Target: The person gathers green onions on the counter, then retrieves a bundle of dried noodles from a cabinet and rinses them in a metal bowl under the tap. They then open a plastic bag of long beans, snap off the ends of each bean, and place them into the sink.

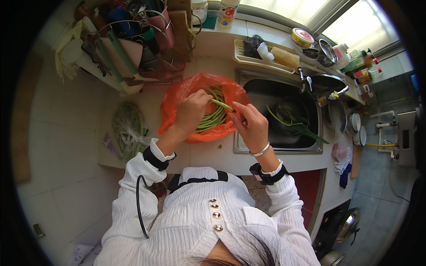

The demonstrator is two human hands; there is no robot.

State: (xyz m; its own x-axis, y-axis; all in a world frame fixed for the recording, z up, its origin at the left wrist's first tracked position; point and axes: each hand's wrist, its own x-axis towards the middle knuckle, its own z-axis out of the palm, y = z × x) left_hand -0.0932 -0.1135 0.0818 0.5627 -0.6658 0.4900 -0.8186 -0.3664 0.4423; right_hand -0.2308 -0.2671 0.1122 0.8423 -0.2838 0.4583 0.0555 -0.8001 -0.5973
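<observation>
Between my hands is a green bean pod (pixel 222 105), held above an open orange plastic bag (pixel 175 99). My left hand (pixel 194 108) grips its left end with the fingertips. At the pod's darker right tip, my right hand (pixel 251 124) has its thumb and fingers pinched close. Inside the bag lies a coil of long green beans (pixel 213 120), partly covered by my left hand. A small green scrap (pixel 220 146) is on the counter (pixel 199 154) just in front of the bag.
Right of the bag is a steel sink (pixel 248 146) with green leaves and a stalk (pixel 293 121) in it. A clear bag of green vegetables (pixel 128 129) lies on the left. Behind stand a utensil rack (pixel 133 21), a sponge tray (pixel 239 55) and a faucet (pixel 342 87).
</observation>
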